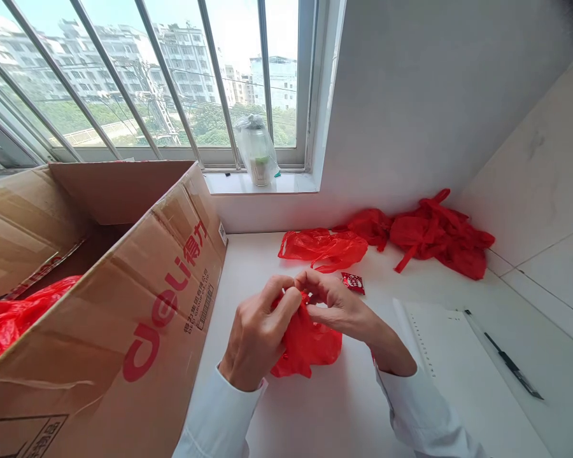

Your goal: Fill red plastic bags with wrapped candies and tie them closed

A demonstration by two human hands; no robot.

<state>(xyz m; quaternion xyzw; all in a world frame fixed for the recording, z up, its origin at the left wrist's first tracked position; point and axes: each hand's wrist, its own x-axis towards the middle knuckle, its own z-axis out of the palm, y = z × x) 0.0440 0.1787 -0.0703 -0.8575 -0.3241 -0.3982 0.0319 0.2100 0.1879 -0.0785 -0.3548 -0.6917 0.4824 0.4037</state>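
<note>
Both of my hands meet at the gathered top of a red plastic bag (310, 346), which hangs down onto the white tabletop. My left hand (262, 331) is closed, thumb and fingers pinching the bag's neck. From the other side, the fingers of my right hand (334, 302) are bent in a pinch on the same gathered part. My fingers hide the exact spot they grip. Just beyond my right hand lies a small red printed packet (353, 283). Another red plastic bag (325, 248) lies crumpled behind my hands.
A large open cardboard box (172, 305) stands on the left, with red plastic (23, 312) inside. Red cloth bags (439, 235) are heaped by the wall. At right lie a notebook (458, 369) and a pen (513, 366). A bagged jar (258, 156) stands on the windowsill.
</note>
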